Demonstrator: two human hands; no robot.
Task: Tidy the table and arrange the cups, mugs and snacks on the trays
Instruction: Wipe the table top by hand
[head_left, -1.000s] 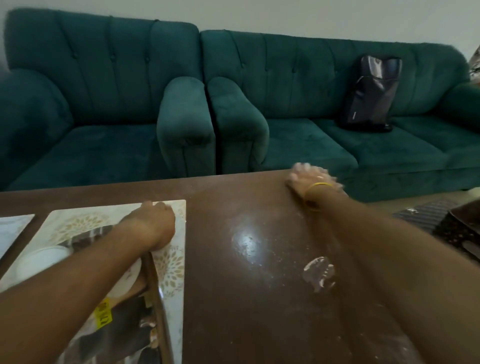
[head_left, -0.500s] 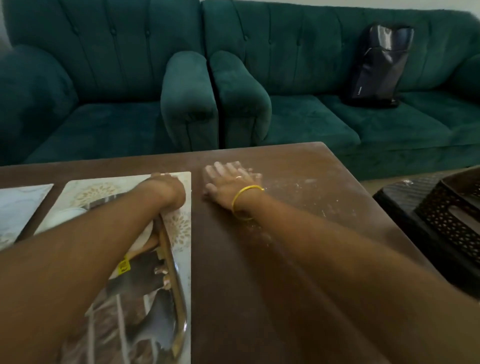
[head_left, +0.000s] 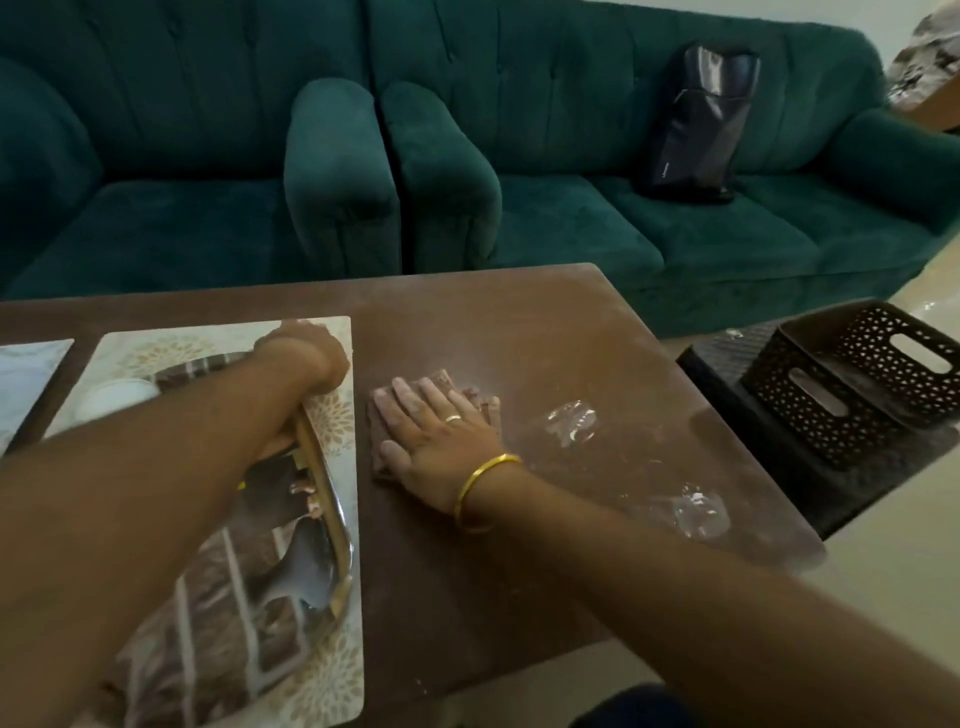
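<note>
A mirror-finish tray with a gold rim (head_left: 324, 499) lies on a floral placemat (head_left: 332, 691) at the left of the brown table (head_left: 519, 322). A white cup (head_left: 111, 397) stands on the tray, partly behind my forearm. My left hand (head_left: 306, 353) is curled at the tray's far right corner and seems to grip it; its fingers are hidden. My right hand (head_left: 436, 431) lies flat with straight fingers on a brown cloth (head_left: 441, 376), pressing it onto the dusty tabletop just right of the placemat.
Two crumpled clear plastic wrappers (head_left: 571, 423) (head_left: 696, 512) lie on the table's right side. A dark perforated basket (head_left: 857, 379) sits on a low stool beyond the right edge. Green sofas (head_left: 571, 218) stand behind, with a black bag (head_left: 701, 119) on one. A second placemat (head_left: 26, 374) shows far left.
My right hand swept the cloth from the table's far right corner leftward, then back toward me beside the placemat. My left hand stayed at the tray's corner. The view tilted down.
</note>
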